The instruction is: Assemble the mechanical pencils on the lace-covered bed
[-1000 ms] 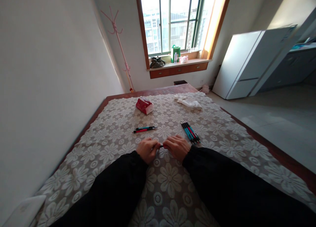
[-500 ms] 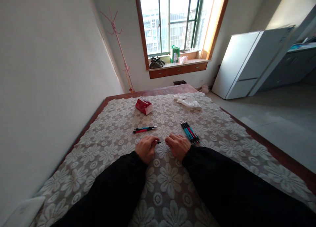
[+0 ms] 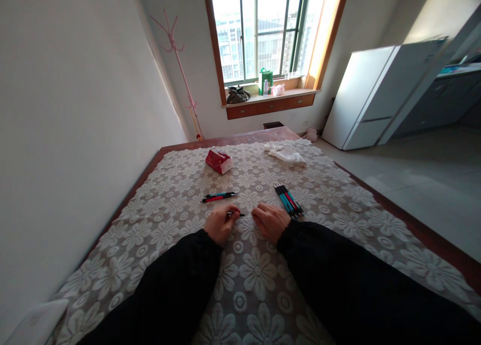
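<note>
Pen (image 3: 236,214) bridges both hands' fingertips (image 3: 230,215) — nearly hidden.

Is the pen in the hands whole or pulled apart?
Apart, it seems: the left hand holds a dark pen piece, and only a thin rod reaches the right hand.

ahead-left: two loose red and teal pens (image 3: 220,196) | ahead-right: bundle of teal and red pens (image 3: 288,200) | between: bare lace-covered desk (image 3: 259,185) | far: red tissue pack (image 3: 218,160)
</note>
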`<state>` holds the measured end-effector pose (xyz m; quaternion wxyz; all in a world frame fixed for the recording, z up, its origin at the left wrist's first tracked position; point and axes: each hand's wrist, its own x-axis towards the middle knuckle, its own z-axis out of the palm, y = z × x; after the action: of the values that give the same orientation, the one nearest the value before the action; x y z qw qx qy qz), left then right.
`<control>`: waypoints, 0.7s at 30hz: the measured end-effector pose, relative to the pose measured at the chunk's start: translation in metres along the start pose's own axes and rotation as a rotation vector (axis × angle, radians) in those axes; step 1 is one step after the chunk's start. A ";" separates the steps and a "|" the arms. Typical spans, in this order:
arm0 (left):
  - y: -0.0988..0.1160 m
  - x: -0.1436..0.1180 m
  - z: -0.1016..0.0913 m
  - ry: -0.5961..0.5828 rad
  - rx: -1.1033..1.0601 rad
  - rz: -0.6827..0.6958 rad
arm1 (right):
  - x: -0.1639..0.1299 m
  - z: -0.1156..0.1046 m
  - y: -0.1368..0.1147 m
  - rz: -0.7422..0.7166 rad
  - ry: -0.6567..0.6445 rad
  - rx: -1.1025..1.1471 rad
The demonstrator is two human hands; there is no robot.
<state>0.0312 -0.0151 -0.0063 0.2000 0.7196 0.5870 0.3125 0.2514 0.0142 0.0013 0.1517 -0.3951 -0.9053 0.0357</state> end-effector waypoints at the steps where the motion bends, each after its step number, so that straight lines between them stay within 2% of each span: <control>1: 0.000 0.000 0.000 -0.033 0.014 0.024 | 0.000 0.000 0.000 0.004 0.001 0.003; 4: 0.002 -0.001 0.000 -0.060 0.041 0.045 | -0.001 0.000 0.000 0.025 0.013 0.001; 9: 0.002 -0.001 -0.001 0.069 0.079 -0.086 | -0.001 0.001 0.001 0.093 0.070 -0.025; 12: 0.001 -0.001 -0.001 0.081 0.068 -0.104 | -0.001 0.002 0.000 0.108 0.087 -0.028; 14: 0.001 -0.002 0.000 0.072 0.032 -0.088 | -0.001 0.002 -0.001 0.069 0.074 -0.018; 18: 0.002 -0.002 0.000 0.028 -0.047 -0.044 | -0.002 0.001 -0.002 -0.096 0.007 0.005; 21: 0.003 -0.002 -0.001 0.027 -0.028 -0.048 | -0.001 0.001 -0.001 -0.144 -0.008 0.010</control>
<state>0.0331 -0.0178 -0.0040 0.2096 0.6980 0.6024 0.3257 0.2510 0.0127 -0.0002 0.1521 -0.3281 -0.9318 0.0311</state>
